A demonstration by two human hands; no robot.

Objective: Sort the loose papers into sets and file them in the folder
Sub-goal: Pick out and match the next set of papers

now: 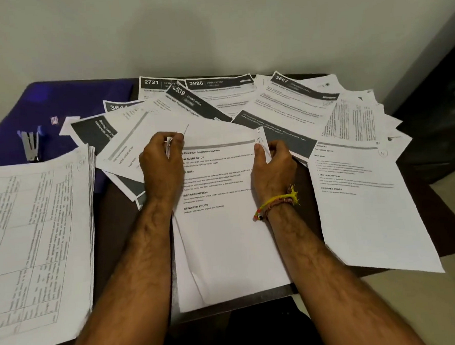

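Head view looks down on a dark counter [443, 228] covered with printed sheets. Nearest, at the near edge in the middle, lies a small set of white pages [225, 239] with headings such as "TASK DESCRIPTION" and "REQUIRED PROPS"; both forearms reach over it. The left hand [162, 163] rests at the set's far left corner, fingers curled and pinching a small pale item I cannot identify. The right hand [274, 166], with a yellow thread band [279, 202] on its wrist, pinches the far right corner of the top page between thumb and fingers, lifting that corner slightly.

At the near left corner sits a thick stack of pages [36, 248] printed with tables, overhanging the counter's edge. Along the right edge lies another white sheet [367, 217] with similar headings.

Beyond the hands, loose papers [243, 99] fan out across the far half of the counter, overlapping one another, several with dark header bars numbered 2721, 2886, 2939 and 3667. At the far left corner lies a blue folder [65, 102], partly under the papers, with a stapler [31, 145] lying on it.
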